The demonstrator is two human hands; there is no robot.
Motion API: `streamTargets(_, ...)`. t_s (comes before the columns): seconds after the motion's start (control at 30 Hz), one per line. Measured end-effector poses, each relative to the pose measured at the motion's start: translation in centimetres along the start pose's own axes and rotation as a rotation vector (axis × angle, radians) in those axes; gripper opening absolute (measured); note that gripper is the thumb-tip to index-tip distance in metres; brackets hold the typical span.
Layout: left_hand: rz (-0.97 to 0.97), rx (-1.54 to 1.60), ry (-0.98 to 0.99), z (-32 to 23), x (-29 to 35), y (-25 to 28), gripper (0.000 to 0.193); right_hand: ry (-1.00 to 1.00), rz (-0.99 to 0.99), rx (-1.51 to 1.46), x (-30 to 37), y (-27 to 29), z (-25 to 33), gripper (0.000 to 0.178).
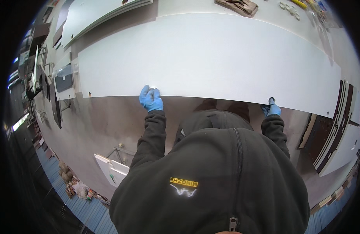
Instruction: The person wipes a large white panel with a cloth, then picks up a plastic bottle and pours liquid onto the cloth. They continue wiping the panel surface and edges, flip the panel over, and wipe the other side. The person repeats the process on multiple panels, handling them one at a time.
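Note:
A long white panel [211, 58] stretches across in front of me, its near edge bowed by the lens. My left hand [151, 99], in a blue glove, is at that near edge, left of the middle. Its fingers are curled together over the edge, with a bit of something white at the tips, too small to name. Farther right, my right hand [271, 107], also blue-gloved, grips the near edge. The dark-tipped thumb presses on the top face, and the other fingers are partly hidden below the panel.
More white panels [98, 17] are stacked at the far left. Upright white and dark brown boards [340, 124] stand at the right. A folded brown cloth [239, 7] lies beyond the panel. Clear plastic film [66, 71] hangs by its left end, and a small rack [119, 154] stands behind my left arm.

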State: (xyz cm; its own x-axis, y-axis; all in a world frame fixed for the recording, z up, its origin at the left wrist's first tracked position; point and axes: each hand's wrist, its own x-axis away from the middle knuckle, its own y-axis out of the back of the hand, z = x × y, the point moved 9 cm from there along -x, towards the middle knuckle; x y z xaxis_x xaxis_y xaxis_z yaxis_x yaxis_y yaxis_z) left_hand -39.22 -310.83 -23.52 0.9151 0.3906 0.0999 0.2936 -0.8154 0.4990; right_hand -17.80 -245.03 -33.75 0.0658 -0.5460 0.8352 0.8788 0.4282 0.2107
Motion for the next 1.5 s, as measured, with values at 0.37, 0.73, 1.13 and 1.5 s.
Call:
streamTargets(0.37, 0.077, -0.214, -0.093, -1.9, 0.7, 0.0, 0.024, 0.058, -0.063, 0.139, 0.8, 0.5, 0.9, 0.028)
streamTargets(0.73, -0.229, -0.132, 0.145, 1.1, 1.3, 2.9, 0.054, 0.06, -0.079, 0.164, 0.6, 0.7, 1.0, 0.03)
streamTargets(1.13, -0.19, 0.79, 1.064, 7.9, 4.6, -3.6, 0.031, 0.089, -0.05, 0.149, 1.0, 0.4, 1.2, 0.036)
streamTargets(1.5, -0.248, 0.687, 1.165, 8.3, 4.1, -3.2, 0.037, 0.074, -0.09, 0.191, 1.0, 0.6, 1.3, 0.036)
